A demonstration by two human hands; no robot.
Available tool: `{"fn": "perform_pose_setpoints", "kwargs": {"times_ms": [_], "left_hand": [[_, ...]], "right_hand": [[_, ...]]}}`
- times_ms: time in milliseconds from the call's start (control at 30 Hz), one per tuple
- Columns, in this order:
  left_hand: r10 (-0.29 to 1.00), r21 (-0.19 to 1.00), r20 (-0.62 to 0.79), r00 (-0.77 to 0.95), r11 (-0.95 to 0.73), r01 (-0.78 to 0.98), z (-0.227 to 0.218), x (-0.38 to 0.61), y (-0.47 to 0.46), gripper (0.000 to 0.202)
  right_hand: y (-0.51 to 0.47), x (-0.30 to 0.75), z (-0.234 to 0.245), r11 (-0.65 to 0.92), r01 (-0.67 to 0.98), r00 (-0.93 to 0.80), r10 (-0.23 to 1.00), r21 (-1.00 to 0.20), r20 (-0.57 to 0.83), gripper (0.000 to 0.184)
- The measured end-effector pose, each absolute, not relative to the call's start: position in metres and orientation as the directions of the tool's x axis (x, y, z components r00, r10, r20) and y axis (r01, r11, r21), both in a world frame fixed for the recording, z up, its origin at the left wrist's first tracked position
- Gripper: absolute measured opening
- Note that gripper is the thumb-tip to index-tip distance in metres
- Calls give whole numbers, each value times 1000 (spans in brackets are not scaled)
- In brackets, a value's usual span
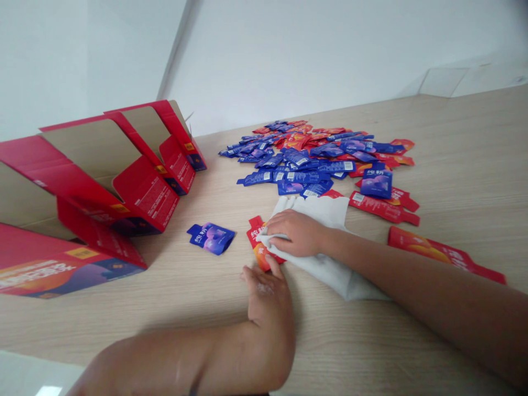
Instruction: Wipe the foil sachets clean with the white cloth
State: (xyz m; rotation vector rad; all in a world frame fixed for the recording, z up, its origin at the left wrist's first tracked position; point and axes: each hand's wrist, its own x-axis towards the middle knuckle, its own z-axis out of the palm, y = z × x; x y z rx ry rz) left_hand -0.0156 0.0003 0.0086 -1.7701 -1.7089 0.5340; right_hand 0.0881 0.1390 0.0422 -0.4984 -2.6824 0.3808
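My right hand [295,233] lies curled over a bunched white cloth [317,220], gripping it against the wooden table top. The cloth's left edge overlaps a red sachet [259,242], which lies just beyond my fingertips and is partly hidden. My left hand [268,300] rests flat on the table with its fingers apart and holds nothing, its fingertips close to the sachet's lower end. A single blue sachet [211,238] lies to the left of both hands.
A loose heap of blue and red sachets [313,154] lies on the wooden table [198,308] beyond my hands. Several red sachets lie to the right. Open red cardboard boxes [94,187] stand at the left. A white wall rises behind the table.
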Motion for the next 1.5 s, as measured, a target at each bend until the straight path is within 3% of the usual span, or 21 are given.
{"fn": "perform_pose_setpoints", "kwargs": {"times_ms": [533, 767, 1067, 1500], "left_hand": [[991, -611, 109, 74, 8, 791, 12, -16, -2, 49], [985, -661, 135, 108, 8, 751, 9, -17, -2, 48], [986, -604, 143, 86, 18, 796, 14, -15, -1, 48], [984, -664, 146, 101, 22, 747, 12, -16, -1, 48]], "right_hand": [[138, 87, 42, 898, 289, -860, 396, -331, 322, 16], [139, 88, 42, 897, 291, -863, 396, -332, 315, 16], [138, 88, 43, 899, 288, -866, 391, -330, 310, 16], [138, 88, 43, 902, 298, -867, 393, -313, 306, 16]]}}
